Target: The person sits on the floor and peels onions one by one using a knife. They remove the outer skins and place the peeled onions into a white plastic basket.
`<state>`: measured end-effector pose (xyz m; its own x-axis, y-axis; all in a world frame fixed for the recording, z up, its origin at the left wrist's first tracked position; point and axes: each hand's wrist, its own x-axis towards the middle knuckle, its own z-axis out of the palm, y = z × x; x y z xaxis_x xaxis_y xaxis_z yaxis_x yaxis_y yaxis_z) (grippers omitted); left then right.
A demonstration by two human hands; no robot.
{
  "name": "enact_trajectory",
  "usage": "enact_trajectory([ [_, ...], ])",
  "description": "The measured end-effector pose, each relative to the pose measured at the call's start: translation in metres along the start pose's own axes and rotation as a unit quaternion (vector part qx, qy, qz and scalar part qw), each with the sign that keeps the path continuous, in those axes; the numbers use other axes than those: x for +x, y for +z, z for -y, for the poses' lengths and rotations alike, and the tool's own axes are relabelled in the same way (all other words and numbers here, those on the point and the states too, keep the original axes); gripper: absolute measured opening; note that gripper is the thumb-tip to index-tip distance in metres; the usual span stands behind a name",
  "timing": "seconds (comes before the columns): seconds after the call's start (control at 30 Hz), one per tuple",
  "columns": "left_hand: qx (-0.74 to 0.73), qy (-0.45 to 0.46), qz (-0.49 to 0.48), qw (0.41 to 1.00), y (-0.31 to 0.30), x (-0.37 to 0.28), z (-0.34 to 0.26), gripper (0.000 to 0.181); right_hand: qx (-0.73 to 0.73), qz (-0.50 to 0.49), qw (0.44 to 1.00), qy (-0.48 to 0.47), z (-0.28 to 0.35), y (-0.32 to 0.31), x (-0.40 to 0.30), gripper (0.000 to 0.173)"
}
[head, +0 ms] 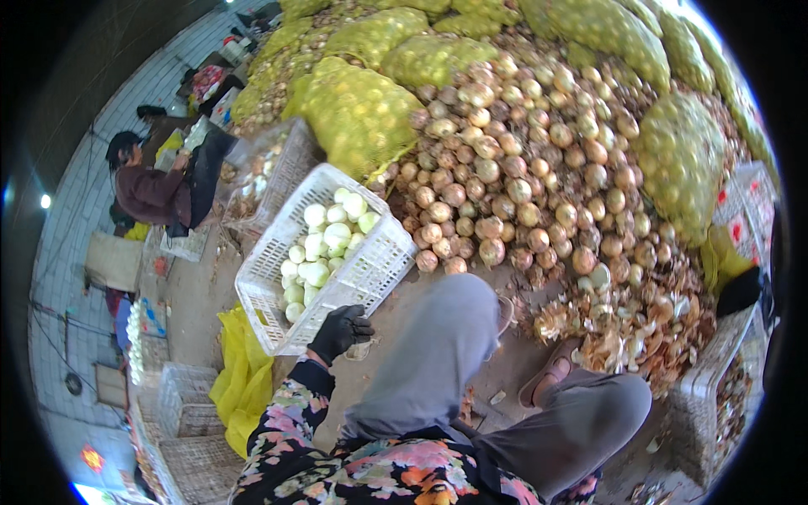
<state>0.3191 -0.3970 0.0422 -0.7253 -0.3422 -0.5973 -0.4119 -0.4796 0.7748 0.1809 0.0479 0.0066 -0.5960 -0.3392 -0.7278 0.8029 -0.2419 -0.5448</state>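
Note:
My left hand [341,332], in a black glove, is at the near side of a white plastic crate [379,276]. Its fingers look curled, but whether they grip the crate or anything else is hidden. Inside the crate, peeled pale-green onions [336,235] are heaped towards the far end. My right hand is out of view; only a bit of floral sleeve shows at the bottom edge. Before me spreads a large pile of unpeeled brown onions [503,206]. Loose onion skins [637,328] lie in a heap by my right foot.
Full yellow mesh sacks [360,113] border the pile. A yellow mesh bag [243,379] lies left of my arm, near white crates [189,394]. Another crate [697,404] holds skins at right. A seated person [154,186] works beside a crate [287,170] at left.

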Motion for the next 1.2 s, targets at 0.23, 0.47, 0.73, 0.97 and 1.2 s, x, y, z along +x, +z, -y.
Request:
enact_trajectory([
  [0.23, 0.014, 0.028, -0.043, 0.999, -0.001, 0.024, -0.017, 0.025, -0.141, 0.063, 0.988, -0.001, 0.004, 0.086, 0.024, 0.009],
  [0.47, -0.016, 0.111, -0.010, 0.994, -0.018, 0.008, -0.057, 0.021, -0.264, 0.106, 0.959, -0.007, 0.014, 0.181, 0.069, 0.009],
  [0.73, 0.088, 0.363, -0.171, 0.912, -0.130, 0.073, -0.214, 0.018, -0.388, 0.147, 0.909, -0.033, 0.029, 0.312, 0.187, 0.009],
  [0.97, 0.428, 0.398, -0.218, 0.782, -0.281, 0.278, -0.293, 0.026, -0.462, 0.194, 0.861, -0.083, 0.024, 0.440, 0.318, 0.009],
  [1.2, 0.725, 0.323, -0.086, 0.603, -0.302, 0.432, -0.292, 0.045, -0.538, 0.189, 0.808, -0.151, 0.019, 0.521, 0.430, 0.009],
])
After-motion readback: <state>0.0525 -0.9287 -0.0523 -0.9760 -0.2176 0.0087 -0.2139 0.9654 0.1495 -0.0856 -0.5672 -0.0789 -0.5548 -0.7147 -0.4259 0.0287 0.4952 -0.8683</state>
